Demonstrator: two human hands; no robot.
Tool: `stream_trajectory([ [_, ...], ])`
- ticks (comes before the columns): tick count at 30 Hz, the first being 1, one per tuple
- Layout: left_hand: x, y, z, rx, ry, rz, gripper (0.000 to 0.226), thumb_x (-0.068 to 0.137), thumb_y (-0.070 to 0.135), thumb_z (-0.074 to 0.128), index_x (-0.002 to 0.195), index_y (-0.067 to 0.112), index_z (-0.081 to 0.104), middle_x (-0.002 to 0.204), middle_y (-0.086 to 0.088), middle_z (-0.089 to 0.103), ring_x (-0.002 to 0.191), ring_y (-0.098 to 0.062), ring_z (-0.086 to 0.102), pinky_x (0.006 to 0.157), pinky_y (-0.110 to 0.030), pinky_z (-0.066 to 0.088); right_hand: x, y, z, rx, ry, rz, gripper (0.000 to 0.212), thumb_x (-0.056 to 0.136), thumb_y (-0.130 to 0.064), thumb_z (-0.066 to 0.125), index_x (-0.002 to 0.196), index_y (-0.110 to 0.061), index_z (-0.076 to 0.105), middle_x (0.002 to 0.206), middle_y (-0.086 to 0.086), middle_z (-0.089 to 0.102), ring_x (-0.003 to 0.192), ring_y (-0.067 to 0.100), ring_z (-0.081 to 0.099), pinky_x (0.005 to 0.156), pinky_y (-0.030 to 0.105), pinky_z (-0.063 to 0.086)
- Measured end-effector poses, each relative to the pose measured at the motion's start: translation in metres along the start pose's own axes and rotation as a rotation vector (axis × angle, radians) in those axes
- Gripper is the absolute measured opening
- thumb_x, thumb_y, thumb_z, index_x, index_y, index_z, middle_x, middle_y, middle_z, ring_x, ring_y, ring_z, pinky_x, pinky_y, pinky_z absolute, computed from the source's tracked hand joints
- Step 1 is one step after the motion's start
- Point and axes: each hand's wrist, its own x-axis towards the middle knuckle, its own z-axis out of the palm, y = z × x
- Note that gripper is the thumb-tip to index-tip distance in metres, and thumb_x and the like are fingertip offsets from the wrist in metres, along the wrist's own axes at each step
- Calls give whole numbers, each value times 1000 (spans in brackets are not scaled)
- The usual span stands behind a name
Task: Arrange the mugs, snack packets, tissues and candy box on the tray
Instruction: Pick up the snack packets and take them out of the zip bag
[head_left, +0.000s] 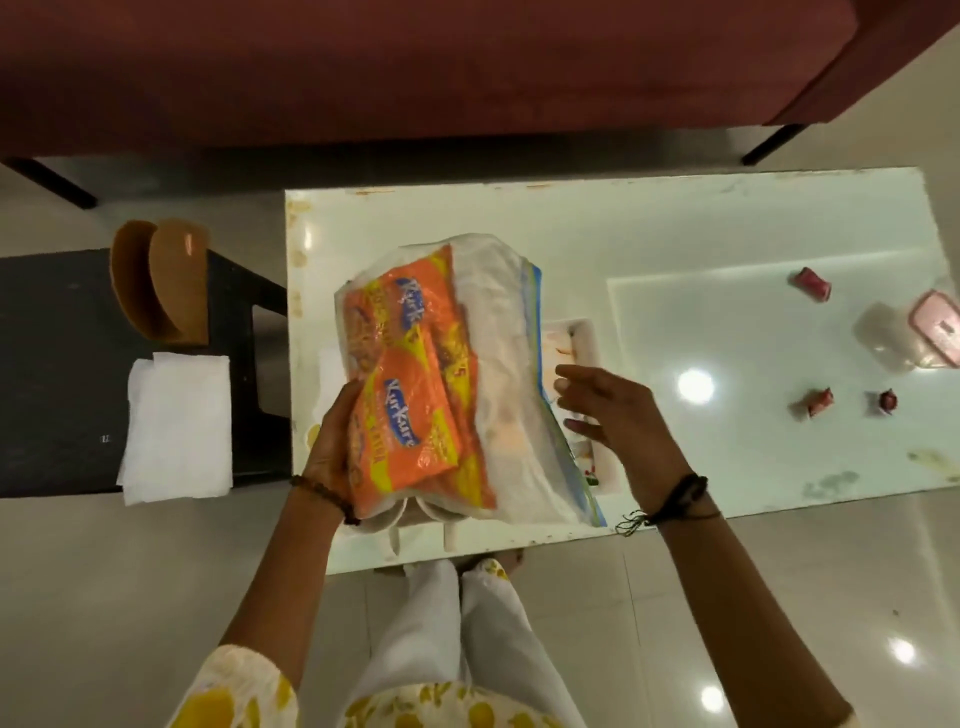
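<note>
Glossy white desk (675, 234) on a tiled floor, maroon sofa (415, 67) behind. Left hand (332, 452) grips a clear bag (493, 364) holding orange snack packets (405, 384), lifted over the desk's left part; fingers curled round the bag edge. Right hand (608, 410) just beside the bag, fingers spread apart, holding nothing. White tray (582, 338) partly hidden under the bag. Wrapped candies (813, 283) and a pink-lidded box (935, 325) at the desk's right. Tissues (176, 410) on the dark side table (57, 364), beside a brown holder (161, 280).

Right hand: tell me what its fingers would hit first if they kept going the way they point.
Probably the clear plastic bag holding the orange snack packets; the right hand points left at its blue edge. Depth is unclear.
</note>
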Motion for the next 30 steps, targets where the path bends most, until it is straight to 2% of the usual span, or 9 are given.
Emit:
stream_trajectory([
  [4, 3, 4, 0, 6, 36, 27, 68, 27, 48, 89, 87, 19, 75, 86, -5, 76, 75, -22, 73, 65, -41, 61, 4, 2, 11, 140, -100, 102, 23, 86, -16, 61, 106, -6, 65, 88, 3, 67, 77, 12, 64, 60, 11, 53],
  [7, 1, 5, -1, 2, 48, 49, 54, 54, 51, 74, 98, 19, 69, 84, -3, 76, 74, -20, 73, 61, -39, 61, 10, -4, 18, 115, -107, 131, 29, 84, -18, 62, 109, -2, 64, 85, 0, 63, 74, 11, 59, 55, 10, 51],
  [11, -1, 9, -4, 14, 14, 58, 68, 31, 49, 88, 91, 20, 74, 87, -3, 76, 77, -21, 73, 64, -41, 61, 19, -13, 20, 71, -46, 126, 22, 81, -25, 66, 98, -11, 69, 73, -9, 58, 64, 6, 50, 54, 12, 45],
  [13, -3, 11, -6, 52, 29, 75, 58, 36, 51, 86, 86, 22, 76, 86, -2, 76, 77, -20, 73, 63, -40, 60, 24, -17, 21, 77, -9, 113, 9, 81, -21, 66, 86, -14, 70, 71, -8, 58, 64, 7, 50, 55, 14, 42],
  [16, -6, 18, -14, 79, 133, 110, 39, 66, 49, 63, 96, 24, 69, 89, -1, 75, 82, -20, 72, 67, -42, 61, 26, -29, 18, 165, 77, 9, 13, 84, -9, 59, 74, -13, 66, 68, -2, 64, 62, 12, 58, 57, 17, 48],
  [20, -7, 29, -20, 222, 281, 158, 44, 79, 38, 57, 120, 21, 55, 100, -4, 70, 91, -23, 66, 82, -43, 55, 17, -50, 3, -48, 144, -218, 20, 82, -5, 59, 65, -15, 62, 71, 6, 68, 64, 17, 66, 63, 20, 53],
  [25, -6, 32, -18, 295, 346, 191, 46, 89, 28, 53, 132, 15, 46, 120, -13, 59, 99, -28, 60, 95, -49, 46, 4, -71, 8, 195, -167, -170, 25, 91, -4, 46, 68, -10, 56, 82, 6, 77, 74, 18, 73, 63, 19, 56],
  [27, -6, 32, -17, 274, 334, 190, 44, 90, 29, 52, 132, 16, 47, 115, -10, 62, 97, -26, 62, 91, -46, 50, 5, -71, 13, 380, -304, -15, 22, 94, -9, 41, 83, -7, 60, 99, 9, 72, 72, 15, 73, 61, 17, 56],
  [30, -8, 31, -18, 206, 286, 187, 34, 89, 32, 50, 120, 19, 55, 96, -3, 72, 85, -20, 70, 75, -39, 59, 4, -70, 22, 724, -527, 283, 30, 87, -16, 41, 110, -5, 58, 116, 17, 61, 53, 6, 66, 52, 12, 54],
])
